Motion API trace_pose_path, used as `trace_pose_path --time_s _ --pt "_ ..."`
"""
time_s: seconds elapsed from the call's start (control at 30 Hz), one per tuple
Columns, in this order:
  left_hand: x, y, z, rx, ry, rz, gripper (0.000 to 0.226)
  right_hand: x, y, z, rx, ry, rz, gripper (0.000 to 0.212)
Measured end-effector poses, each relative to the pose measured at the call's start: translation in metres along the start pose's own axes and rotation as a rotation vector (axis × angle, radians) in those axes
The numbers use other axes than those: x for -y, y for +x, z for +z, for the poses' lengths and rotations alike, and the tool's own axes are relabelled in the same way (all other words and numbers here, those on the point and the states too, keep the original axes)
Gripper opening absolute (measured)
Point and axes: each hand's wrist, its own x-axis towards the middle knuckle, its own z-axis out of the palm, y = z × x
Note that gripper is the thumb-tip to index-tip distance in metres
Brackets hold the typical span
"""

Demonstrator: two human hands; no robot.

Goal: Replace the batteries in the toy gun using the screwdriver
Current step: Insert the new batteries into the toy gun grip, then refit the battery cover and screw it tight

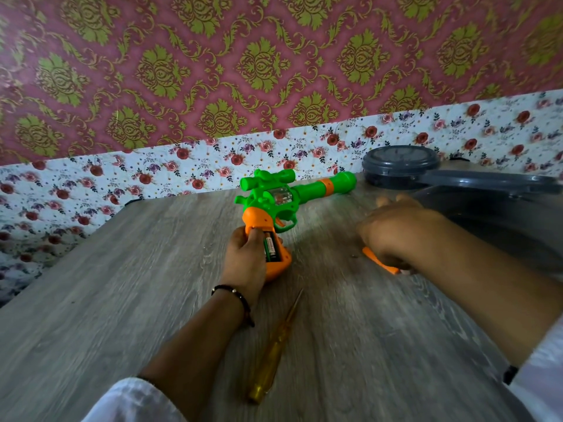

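Note:
A green and orange toy gun (pixel 275 202) lies on the wooden table (pixel 122 284), barrel pointing right. My left hand (pixel 246 254) grips its orange handle. The battery compartment is uncovered and shows a green battery (pixel 271 246) inside. An orange battery cover (pixel 373 257) lies on the table, partly hidden under my right hand (pixel 396 233). That hand is blurred by motion and hovers above the cover with its fingers stretched toward the back right. A yellow screwdriver (pixel 274 354) lies loose on the table between my forearms, tip pointing away from me.
A round grey lidded container (pixel 400 169) and a larger dark grey container (pixel 502 202) stand at the back right, close to my right hand. Floral wallpaper (pixel 182 169) runs along the table's far edge.

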Motion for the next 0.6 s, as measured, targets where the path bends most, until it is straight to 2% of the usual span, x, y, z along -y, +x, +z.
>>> trace_pose_path --time_s 0.13,0.23,0.33,0.47,0.6 --pt "0.000 0.001 -0.001 0.006 -0.037 -0.010 0.018 -0.005 0.007 0.001 0.010 0.014 -0.001 0.063" --pt "0.002 0.002 -0.002 0.011 0.001 -0.008 0.016 -0.010 0.013 0.001 -0.043 0.103 -0.005 0.068" --pt "0.002 0.003 -0.002 0.010 0.000 -0.007 0.016 -0.018 0.011 -0.007 -0.234 0.252 -0.106 0.054" --pt "0.003 0.003 -0.003 0.012 -0.038 -0.017 0.017 -0.005 0.001 -0.019 -0.543 0.629 -0.331 0.057" --pt "0.005 0.005 -0.002 -0.004 -0.051 -0.010 0.043 0.033 0.007 -0.016 -0.700 0.766 -0.479 0.056"
